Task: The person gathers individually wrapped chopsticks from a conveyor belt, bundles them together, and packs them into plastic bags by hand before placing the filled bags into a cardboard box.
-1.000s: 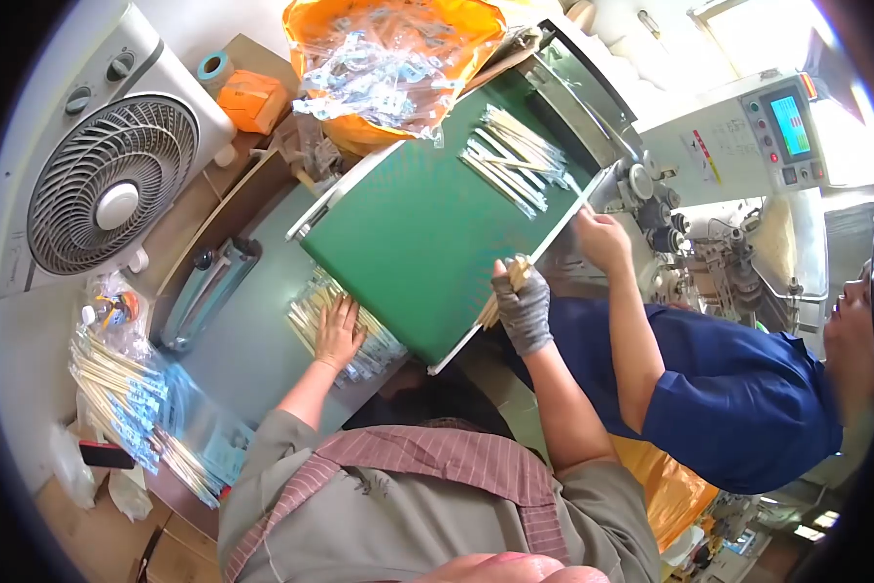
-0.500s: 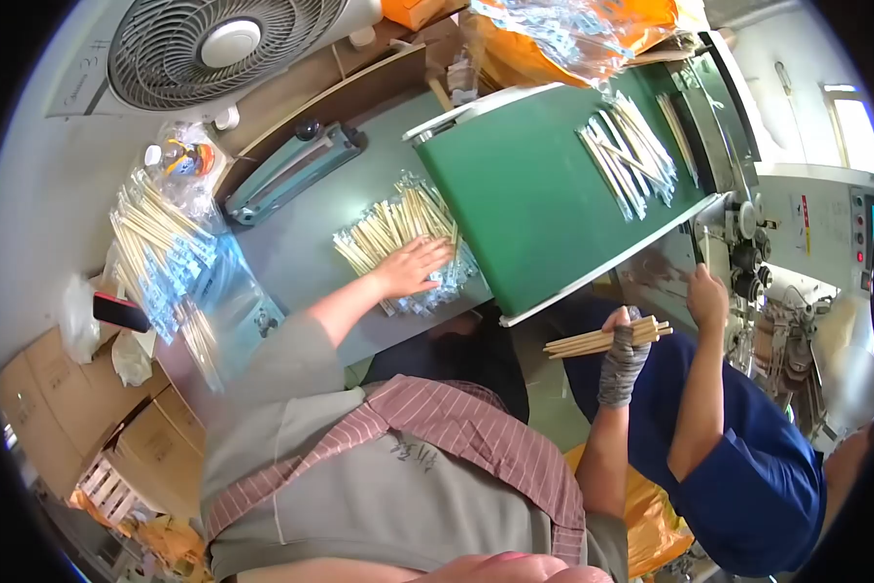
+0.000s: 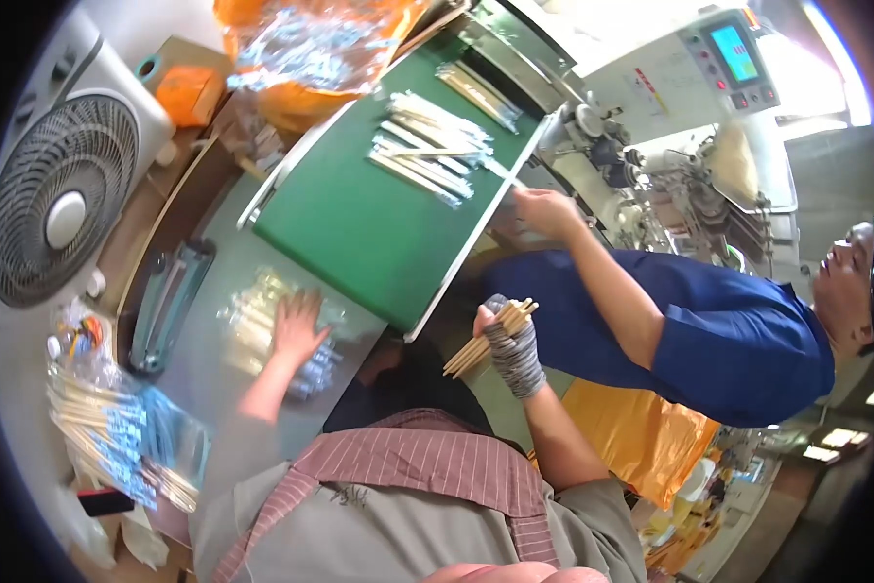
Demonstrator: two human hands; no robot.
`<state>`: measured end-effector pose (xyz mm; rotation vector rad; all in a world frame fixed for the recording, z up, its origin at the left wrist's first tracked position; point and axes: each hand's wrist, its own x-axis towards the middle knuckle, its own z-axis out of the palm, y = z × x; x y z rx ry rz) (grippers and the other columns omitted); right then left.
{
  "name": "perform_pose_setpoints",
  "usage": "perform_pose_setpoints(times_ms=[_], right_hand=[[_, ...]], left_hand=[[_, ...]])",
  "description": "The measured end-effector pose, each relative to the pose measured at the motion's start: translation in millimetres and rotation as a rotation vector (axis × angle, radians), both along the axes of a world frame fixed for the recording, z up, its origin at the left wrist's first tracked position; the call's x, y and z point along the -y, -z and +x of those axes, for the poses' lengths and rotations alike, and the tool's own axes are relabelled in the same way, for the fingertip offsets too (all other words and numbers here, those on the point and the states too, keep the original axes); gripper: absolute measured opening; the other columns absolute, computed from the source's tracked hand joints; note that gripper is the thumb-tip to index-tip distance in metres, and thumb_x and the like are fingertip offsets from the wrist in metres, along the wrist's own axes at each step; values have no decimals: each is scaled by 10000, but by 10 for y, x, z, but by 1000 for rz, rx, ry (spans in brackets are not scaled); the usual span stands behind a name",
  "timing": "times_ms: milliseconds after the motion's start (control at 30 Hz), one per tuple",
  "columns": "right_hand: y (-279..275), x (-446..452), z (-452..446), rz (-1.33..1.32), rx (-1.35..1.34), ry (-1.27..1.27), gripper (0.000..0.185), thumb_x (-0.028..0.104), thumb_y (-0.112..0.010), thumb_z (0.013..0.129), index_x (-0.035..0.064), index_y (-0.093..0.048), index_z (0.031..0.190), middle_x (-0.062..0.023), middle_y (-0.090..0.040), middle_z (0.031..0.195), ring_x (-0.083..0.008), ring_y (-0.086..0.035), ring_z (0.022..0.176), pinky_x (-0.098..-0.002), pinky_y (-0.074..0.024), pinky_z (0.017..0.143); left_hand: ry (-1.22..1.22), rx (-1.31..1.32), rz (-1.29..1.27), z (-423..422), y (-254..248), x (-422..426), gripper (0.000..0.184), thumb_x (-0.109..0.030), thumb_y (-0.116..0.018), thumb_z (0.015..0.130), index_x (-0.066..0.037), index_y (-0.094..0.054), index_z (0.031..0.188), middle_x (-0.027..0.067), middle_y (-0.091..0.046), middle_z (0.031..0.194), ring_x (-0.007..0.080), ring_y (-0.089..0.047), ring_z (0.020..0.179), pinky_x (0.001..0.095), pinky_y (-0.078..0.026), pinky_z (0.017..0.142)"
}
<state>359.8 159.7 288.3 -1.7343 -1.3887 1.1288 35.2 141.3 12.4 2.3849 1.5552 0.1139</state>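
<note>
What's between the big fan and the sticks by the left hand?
In the head view, a brown board, a long teal tool and some grey tabletop lie between the fan and the sticks by the left hand.

The held sticks (image 3: 464,359) are pale tan, the glove (image 3: 517,360) banded in greys. Thin pale stripes cross the maroon apron (image 3: 418,462). The belt (image 3: 345,223) is green, the nearby sleeve (image 3: 719,355) navy

Grey table (image 3: 202,325): stick pile (image 3: 249,325), teal device (image 3: 170,303). Green belt (image 3: 345,228): wrapped sticks (image 3: 427,146), two groups.
</note>
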Motion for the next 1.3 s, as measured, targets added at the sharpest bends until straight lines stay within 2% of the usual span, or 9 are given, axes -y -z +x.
perform_pose_setpoints(times_ms=[267, 367, 533, 600, 867, 1000, 1067, 1167, 1300], right_hand=[[71, -10, -47, -52, -60, -67, 313, 233, -535, 942, 61, -547, 681, -12, -510, 659, -113, -491, 639, -282, -403, 611], [129, 39, -19, -93, -18, -60, 308, 247, -541, 938, 60, -542, 694, -13, -512, 640, -114, -488, 614, -281, -405, 585], [-84, 9, -155, -158, -85, -55, 296, 236, -541, 932, 56, -533, 698, -16, -512, 615, -115, -492, 581, -272, -409, 554], [-152, -18, -186, -154, -99, -67, 294, 236, -543, 931, 56, -529, 698, -16, -509, 613, -116, -492, 580, -269, -409, 554], [-437, -63, -397, -110, -26, -265, 314, 205, -528, 942, 43, -564, 675, -25, -500, 665, -119, -490, 627, -296, -400, 587], [-585, -190, -490, -90, -16, -291, 272, 193, -548, 932, 48, -573, 703, -40, -500, 679, -142, -495, 625, -310, -405, 590], [-739, -261, -459, -58, -5, -252, 243, 177, -570, 920, 50, -557, 714, -51, -487, 699, -158, -484, 630, -324, -414, 597], [-822, -353, -254, 43, 116, -325, 227, 159, -595, 907, 43, -523, 725, -75, -439, 730, -203, -442, 632, -334, -415, 595], [-1189, -736, -33, 158, 118, -281, 228, 148, -600, 911, 34, -537, 724, -67, -459, 733, -195, -471, 625, -314, -432, 604]], left_hand=[[141, -191, -320, 514, 336, -839, 656, -477, -482, 899, -102, -389, 1429, 131, -377, 1472, 305, -306, 1373, 480, -182, 1146], [49, 34, -227, 508, 345, -804, 615, -472, -459, 911, -124, -420, 1417, 121, -390, 1465, 296, -304, 1374, 472, -162, 1152], [45, -231, -191, 313, 143, -554, 627, -500, -467, 912, -109, -438, 1401, 100, -402, 1451, 286, -294, 1384, 517, -190, 1137], [-12, -60, 6, 144, -38, -328, 632, -477, -517, 895, -93, -444, 1392, 92, -429, 1421, 294, -318, 1369, 543, -223, 1118], [-219, 29, -379, -364, -605, 490, 504, -209, -631, 833, -43, -494, 1288, 139, -515, 1289, 327, -466, 1216, 433, -386, 1022], [-267, 512, -6, 455, -1162, -158, 478, -133, -591, 854, 32, -463, 1284, 196, -520, 1238, 359, -487, 1168, 427, -394, 1017], [-462, 573, 33, 983, -881, -529, 716, -221, -633, 871, 57, -267, 1419, 240, -460, 1295, 364, -475, 1170, 419, -396, 1009], [-964, 1001, -346, 1529, -585, -1149, 862, -286, -732, 811, 79, -241, 1419, 263, -447, 1313, 353, -520, 1077, 420, -422, 959], [-1145, 979, -253, 1867, -249, -1782, 813, -291, -758, 787, 116, -322, 1340, 280, -444, 1315, 373, -546, 1046, 435, -447, 942]])
